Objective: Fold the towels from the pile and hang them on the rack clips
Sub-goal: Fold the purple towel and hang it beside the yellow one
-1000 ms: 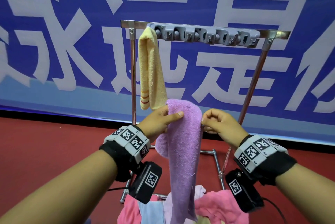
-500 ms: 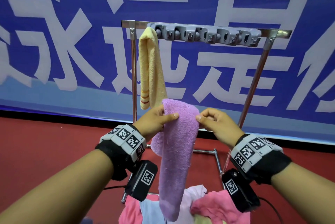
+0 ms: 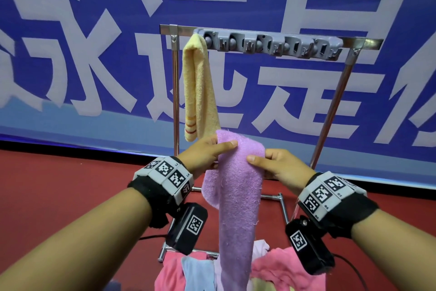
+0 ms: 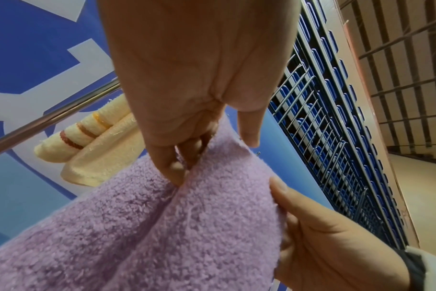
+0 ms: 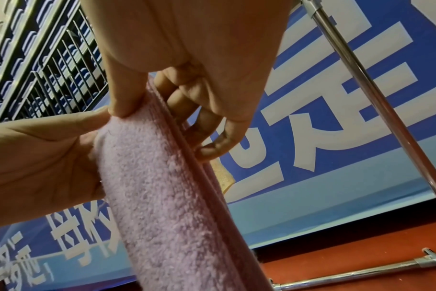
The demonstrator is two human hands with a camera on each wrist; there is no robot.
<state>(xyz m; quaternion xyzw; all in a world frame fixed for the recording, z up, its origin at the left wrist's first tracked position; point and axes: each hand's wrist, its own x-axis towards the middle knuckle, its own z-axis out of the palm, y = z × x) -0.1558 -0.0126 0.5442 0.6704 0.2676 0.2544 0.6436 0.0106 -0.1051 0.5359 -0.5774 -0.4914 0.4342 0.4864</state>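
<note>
A purple towel (image 3: 238, 196), folded into a long narrow strip, hangs down in front of me. My left hand (image 3: 207, 152) pinches its upper left edge, thumb across the front. My right hand (image 3: 271, 164) grips the upper right edge, thumb on the front and fingers behind. In the left wrist view the purple towel (image 4: 162, 226) sits pinched between my left fingers (image 4: 167, 163). In the right wrist view my right thumb (image 5: 123, 98) presses the purple towel (image 5: 167, 196). A yellow towel (image 3: 199, 88) hangs from the leftmost clip of the grey clip bar (image 3: 271, 43).
The metal rack (image 3: 175, 92) stands on a red floor before a blue banner. A pile of pink, blue and white towels (image 3: 278, 269) lies below my hands. The other clips to the right of the yellow towel hold nothing.
Both hands lifted the purple towel slightly and moved closer together. My right thumb now lies across the towel's front, narrowing the folded strip.
</note>
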